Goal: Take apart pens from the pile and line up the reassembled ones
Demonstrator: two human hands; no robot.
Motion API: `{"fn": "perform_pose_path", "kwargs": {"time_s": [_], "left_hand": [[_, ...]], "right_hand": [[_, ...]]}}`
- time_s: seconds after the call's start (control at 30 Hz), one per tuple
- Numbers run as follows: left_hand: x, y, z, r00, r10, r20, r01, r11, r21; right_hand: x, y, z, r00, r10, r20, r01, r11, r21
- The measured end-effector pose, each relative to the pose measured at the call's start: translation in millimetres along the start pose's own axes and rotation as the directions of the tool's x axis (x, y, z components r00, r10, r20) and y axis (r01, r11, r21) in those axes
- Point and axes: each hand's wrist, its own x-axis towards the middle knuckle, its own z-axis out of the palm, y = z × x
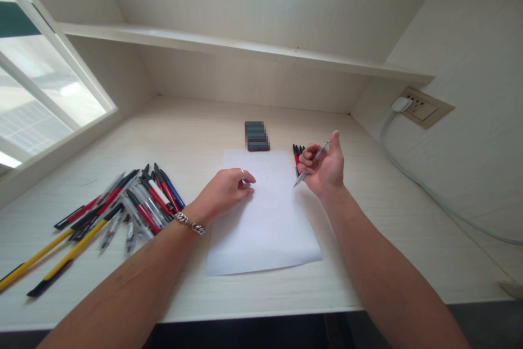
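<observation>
My right hand (326, 168) is turned palm up, its fingers curled around a clear-barrelled pen (301, 179) and its thumb stretched away. The pen slants, its lower end over the right side of a white sheet of paper (265, 229). On the paper's left part rests my left hand (231, 190), fingers bent, thumb a little apart, with nothing visible in it. Just beyond my right hand lie several red pens with black ends (296, 155), partly hidden by that hand.
A pile of red, clear, white and blue pens (153, 202) covers the desk's left side, with yellow-and-black sticks (77, 248) near it. A blurred dark object (257, 136) lies beyond the paper. A white plug (401, 104) with a cable sits in the right wall socket (427, 108). A shelf (245, 48) overhangs the back.
</observation>
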Motion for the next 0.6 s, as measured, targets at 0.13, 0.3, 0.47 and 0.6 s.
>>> {"fn": "perform_pose_path", "kwargs": {"time_s": [0.13,0.3,0.47,0.6], "left_hand": [[0,1,0.5,1.0,0.012,0.014,-0.013,0.999,0.049],[0,5,-0.3,0.998,0.044,0.038,-0.048,0.992,0.115],[1,4,2.0,0.998,0.068,0.011,-0.069,0.984,0.167],[3,2,3.6,0.998,0.052,-0.03,-0.045,0.977,0.209]], "right_hand": [[3,7,-1,0.998,-0.016,-0.067,0.016,1.0,-0.001],[5,12,-2,0.974,-0.09,-0.21,0.052,0.982,-0.181],[2,12,7,0.99,0.098,-0.1,-0.114,0.98,-0.166],[4,24,17,0.995,0.055,-0.086,-0.074,0.967,-0.243]]}}
